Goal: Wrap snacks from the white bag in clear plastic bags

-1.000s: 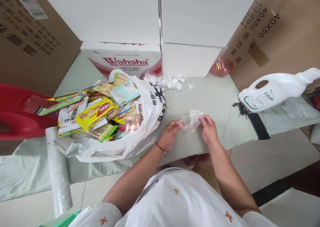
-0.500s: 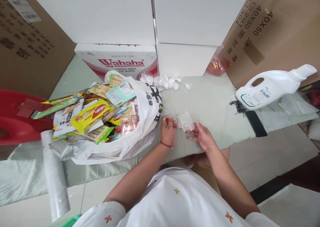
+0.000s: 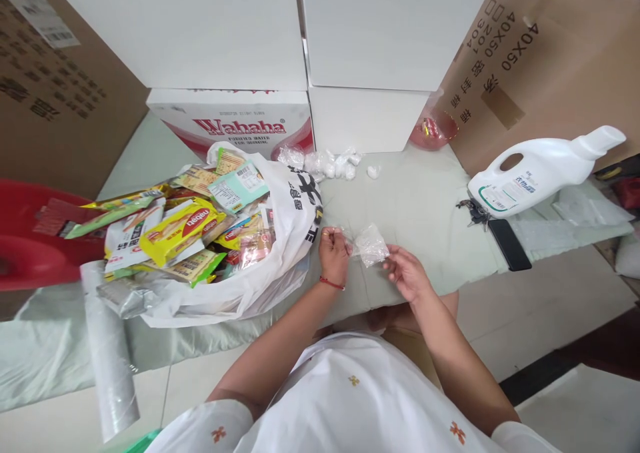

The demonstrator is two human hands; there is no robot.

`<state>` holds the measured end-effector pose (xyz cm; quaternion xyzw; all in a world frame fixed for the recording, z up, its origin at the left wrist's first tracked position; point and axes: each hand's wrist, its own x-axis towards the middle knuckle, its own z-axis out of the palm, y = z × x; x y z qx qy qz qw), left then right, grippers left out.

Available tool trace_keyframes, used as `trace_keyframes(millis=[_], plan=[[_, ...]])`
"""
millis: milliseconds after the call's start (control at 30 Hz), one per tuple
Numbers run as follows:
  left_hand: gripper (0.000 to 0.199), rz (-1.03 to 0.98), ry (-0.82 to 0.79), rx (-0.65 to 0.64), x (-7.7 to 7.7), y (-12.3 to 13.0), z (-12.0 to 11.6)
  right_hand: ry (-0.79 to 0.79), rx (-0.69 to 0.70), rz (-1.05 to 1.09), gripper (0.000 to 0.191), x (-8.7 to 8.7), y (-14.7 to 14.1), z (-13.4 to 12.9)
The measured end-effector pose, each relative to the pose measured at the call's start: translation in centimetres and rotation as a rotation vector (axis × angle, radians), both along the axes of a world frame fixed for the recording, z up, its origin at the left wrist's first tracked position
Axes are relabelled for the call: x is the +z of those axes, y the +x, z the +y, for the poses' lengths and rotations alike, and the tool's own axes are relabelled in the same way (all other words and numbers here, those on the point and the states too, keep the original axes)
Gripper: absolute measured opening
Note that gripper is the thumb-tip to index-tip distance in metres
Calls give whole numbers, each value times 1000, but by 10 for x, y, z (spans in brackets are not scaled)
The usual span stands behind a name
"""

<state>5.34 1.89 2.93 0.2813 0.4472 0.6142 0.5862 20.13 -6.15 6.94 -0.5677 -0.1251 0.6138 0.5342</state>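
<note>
A small clear plastic packet is stretched between my hands, above the pale green cloth. My left hand has its fingers closed on the packet's thin left end. At the packet's right edge, my right hand pinches it between thumb and fingertips. What lies inside the crinkled plastic is hard to make out. Left of my hands stands a white plastic bag, open and full of snack packs. Several small white wrapped bundles lie in a row behind my hands.
White boxes stand at the back, cardboard at the right. A white detergent bottle, keys and a black phone lie on the right. At the left are a red plastic object and a clear roll.
My right hand has closed its fingers on the packet's edge, where they were more spread before. The packet has turned and lies more diagonally. The whole view has shifted slightly.
</note>
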Motion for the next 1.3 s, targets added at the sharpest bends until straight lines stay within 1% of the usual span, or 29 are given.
trace_keyframes(millis=[67,100,133,167,200,233,267,333,400,467,500,567,633,700,733,767,833,867,900,933,967,1033,1067,1100,1133,1200,1267,1300], plan=[[40,0,22,-3,2,1,-1,-77,97,171,30,-2,-9,-6],[41,8,31,-6,3,1,-3,-77,152,232,31,-2,-15,-9],[41,20,37,-12,4,2,-4,-57,195,250,33,-3,-22,-11],[41,38,43,-20,5,2,-6,-28,218,215,37,-4,-29,-13],[40,58,51,-30,5,3,-8,1,218,127,42,-5,-35,-14],[39,78,61,-43,6,3,-9,27,195,0,44,-8,-40,-14],[39,94,71,-54,6,3,-10,52,167,-151,42,-11,-43,-13],[38,110,86,-61,5,2,-9,121,141,-470,31,-17,-40,-11],[36,127,75,-34,2,-2,-4,214,197,-804,23,-22,-27,-10],[35,174,54,11,-1,-9,3,294,269,-1174,21,-22,-5,-11],[35,209,49,28,-4,-12,6,319,279,-1357,22,-20,6,-12],[36,284,54,42,-7,-18,11,357,254,-1665,25,-14,26,-16],[36,346,69,26,-9,-20,11,391,214,-1852,26,-8,39,-20],[37,364,84,13,-10,-20,9,427,212,-1931,25,-4,46,-25],[38,346,92,10,-9,-19,8,439,248,-1932,25,-4,48,-28],[38,313,99,4,-8,-18,8,441,311,-1909,24,-4,51,-31],[40,226,104,-17,-5,-17,7,412,476,-1790,24,-9,61,-35],[40,181,102,-31,-3,-18,8,380,528,-1700,23,-12,67,-37],[41,140,95,-41,-1,-18,8,338,527,-1595,22,-14,75,-37],[42,104,84,-45,2,-19,9,286,465,-1472,20,-15,82,-37],[43,71,70,-45,4,-19,10,228,355,-1324,19,-16,88,-36],[44,3,42,-42,9,-19,11,106,119,-957,21,-14,93,-32],[44,-25,28,-42,12,-19,11,48,44,-756,25,-11,91,-29],[44,-47,14,-41,15,-18,10,-4,9,-564,30,-9,85,-26],[44,-64,1,-41,17,-17,10,-47,6,-391,33,-8,78,-23],[44,-84,-16,-50,20,-15,9,-105,53,-107,37,-9,58,-16],[44,-92,-12,-73,21,-15,6,-130,88,90,37,-15,40,-9],[45,-89,-3,-82,21,-15,5,-131,84,144,37,-19,32,-5]])
